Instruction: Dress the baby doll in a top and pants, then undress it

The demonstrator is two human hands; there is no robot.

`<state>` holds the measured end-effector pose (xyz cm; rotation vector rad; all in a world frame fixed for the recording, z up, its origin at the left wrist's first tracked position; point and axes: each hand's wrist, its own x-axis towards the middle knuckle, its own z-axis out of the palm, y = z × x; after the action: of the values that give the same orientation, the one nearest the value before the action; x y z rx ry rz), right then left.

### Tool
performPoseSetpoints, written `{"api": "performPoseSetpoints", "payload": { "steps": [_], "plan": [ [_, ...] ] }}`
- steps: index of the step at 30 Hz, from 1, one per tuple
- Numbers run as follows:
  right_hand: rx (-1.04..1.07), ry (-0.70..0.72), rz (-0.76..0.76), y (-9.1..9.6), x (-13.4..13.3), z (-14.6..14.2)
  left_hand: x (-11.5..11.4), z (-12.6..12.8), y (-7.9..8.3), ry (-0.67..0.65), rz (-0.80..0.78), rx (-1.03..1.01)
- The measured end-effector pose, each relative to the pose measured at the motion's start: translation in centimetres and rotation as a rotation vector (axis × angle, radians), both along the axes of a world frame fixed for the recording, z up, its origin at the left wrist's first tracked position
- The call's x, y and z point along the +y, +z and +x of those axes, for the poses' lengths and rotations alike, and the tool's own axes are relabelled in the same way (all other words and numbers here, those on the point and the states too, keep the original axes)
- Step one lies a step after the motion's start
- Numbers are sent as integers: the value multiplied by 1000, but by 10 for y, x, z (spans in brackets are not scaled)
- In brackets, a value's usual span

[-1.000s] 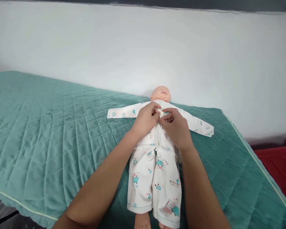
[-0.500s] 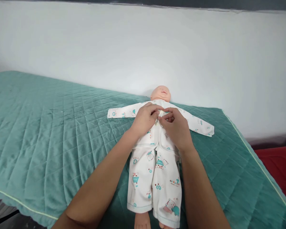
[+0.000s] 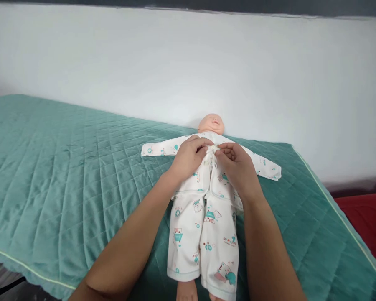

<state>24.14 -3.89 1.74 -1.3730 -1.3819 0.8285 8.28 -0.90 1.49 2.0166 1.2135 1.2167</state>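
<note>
A baby doll (image 3: 210,123) lies on its back on a teal quilted bed cover (image 3: 65,167), head toward the wall. It wears a white printed shirt (image 3: 163,148) with the sleeves spread out and matching printed trousers (image 3: 203,238). My left hand (image 3: 189,156) pinches the left edge of the shirt front at the doll's chest. My right hand (image 3: 236,165) pinches the right edge beside it. The fingertips of both hands nearly meet at the top of the shirt opening, below the doll's chin.
A white wall (image 3: 188,62) runs right behind the doll's head. The bed cover's right edge (image 3: 332,200) drops off toward something red (image 3: 366,221) at the lower right. The near edge of the bed is at the bottom left.
My two hands have drawn slightly apart, the right one shifting right, and the shirt front has parted a little lower down. The doll has stayed in place.
</note>
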Motion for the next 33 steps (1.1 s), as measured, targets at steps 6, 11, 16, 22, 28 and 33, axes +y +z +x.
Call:
{"api": "performPoseSetpoints", "payload": {
  "steps": [6,11,16,22,28,33],
  "plan": [
    [-23,-86,33,-1,0,0,-1,1,1,-20,24,68],
    [-53,-144,103,0,-3,-5,0,1,-2,-22,36,61],
    [-66,-117,142,-1,-3,-6,-1,1,-2,-20,26,66],
    [-43,-135,105,4,-3,1,-3,-2,4,-8,-2,31],
    [-409,-1,-103,28,-22,7,-14,-14,23,-129,-207,42],
    [-710,87,-161,34,-33,-6,-21,-21,29,-221,-304,117]
  ]
}}
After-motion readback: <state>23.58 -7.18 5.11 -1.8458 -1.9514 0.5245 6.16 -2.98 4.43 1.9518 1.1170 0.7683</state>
